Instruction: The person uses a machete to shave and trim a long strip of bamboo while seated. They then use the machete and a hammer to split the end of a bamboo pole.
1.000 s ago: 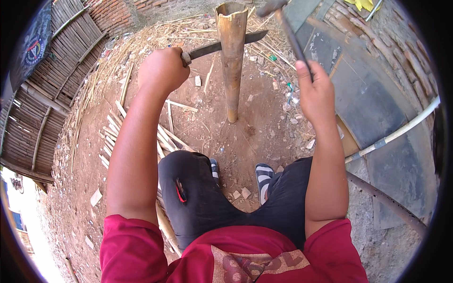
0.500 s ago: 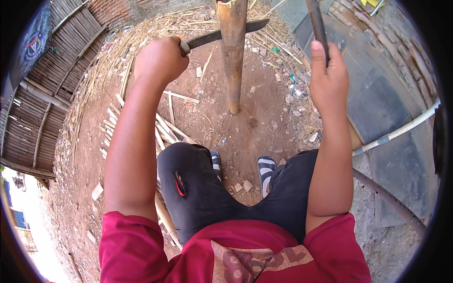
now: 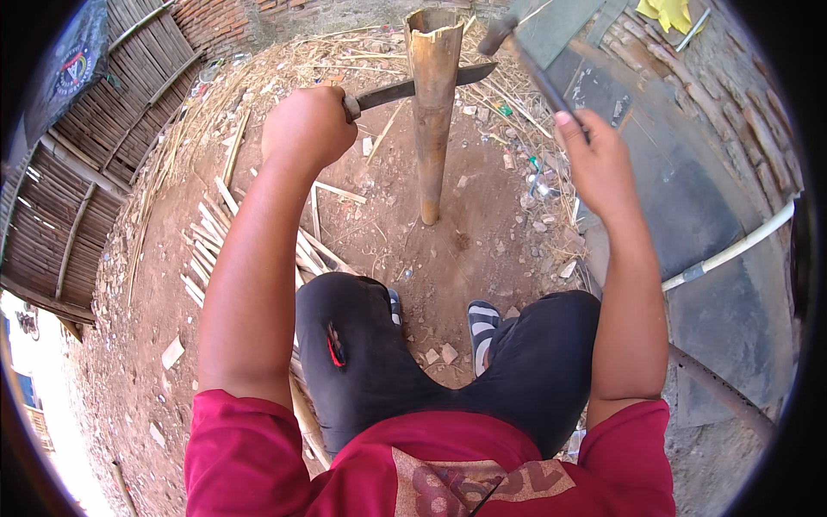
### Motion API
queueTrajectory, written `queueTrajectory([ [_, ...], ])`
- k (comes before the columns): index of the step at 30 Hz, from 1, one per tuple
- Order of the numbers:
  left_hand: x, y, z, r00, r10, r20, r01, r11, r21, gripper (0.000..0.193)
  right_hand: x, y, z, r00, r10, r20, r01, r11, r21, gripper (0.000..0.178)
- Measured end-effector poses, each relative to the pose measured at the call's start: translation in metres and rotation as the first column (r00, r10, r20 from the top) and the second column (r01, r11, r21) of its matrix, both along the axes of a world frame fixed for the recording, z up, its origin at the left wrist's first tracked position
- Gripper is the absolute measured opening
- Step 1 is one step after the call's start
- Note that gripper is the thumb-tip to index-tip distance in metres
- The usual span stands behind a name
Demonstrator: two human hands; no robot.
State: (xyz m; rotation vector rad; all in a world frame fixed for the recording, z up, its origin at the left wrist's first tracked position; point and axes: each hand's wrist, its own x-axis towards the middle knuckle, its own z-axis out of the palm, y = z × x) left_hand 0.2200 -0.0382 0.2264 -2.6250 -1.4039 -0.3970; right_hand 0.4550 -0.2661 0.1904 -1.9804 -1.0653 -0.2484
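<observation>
A brown bamboo pole stands upright on the dirt in front of me, its hollow top jagged. My left hand is closed around the handle of a machete, left of the pole. The dark blade crosses the pole below its top and its tip sticks out on the right. The pole hides the blade's middle, so I cannot tell how deep it sits in the bamboo. My right hand grips a hammer by its dark handle. Its head is up and right of the pole, apart from the blade.
Split bamboo strips lie in a pile beyond my left forearm. Dry straw and rubble litter the ground toward a brick wall. At left is a woven bamboo wall; at right, dark flat sheets and a pale pipe.
The hammer has tipped leftward, bringing its head into view toward the pole. My right hand is slightly lower. The pole, the machete and my left hand appear a little lower and further right.
</observation>
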Motion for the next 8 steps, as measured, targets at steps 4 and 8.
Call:
queueTrajectory([
  [4,-0.006,0.000,-0.001,1.000,0.003,-0.007,-0.004,0.998,-0.069,0.025,-0.019,-0.006,0.035,0.996,-0.033,-0.078,0.043,0.991,0.124,0.044],
  [8,0.001,0.003,0.001,1.000,-0.009,0.001,0.009,0.999,-0.038,0.027,0.004,0.019,-0.030,0.995,-0.004,-0.097,-0.024,0.957,-0.289,0.050],
])
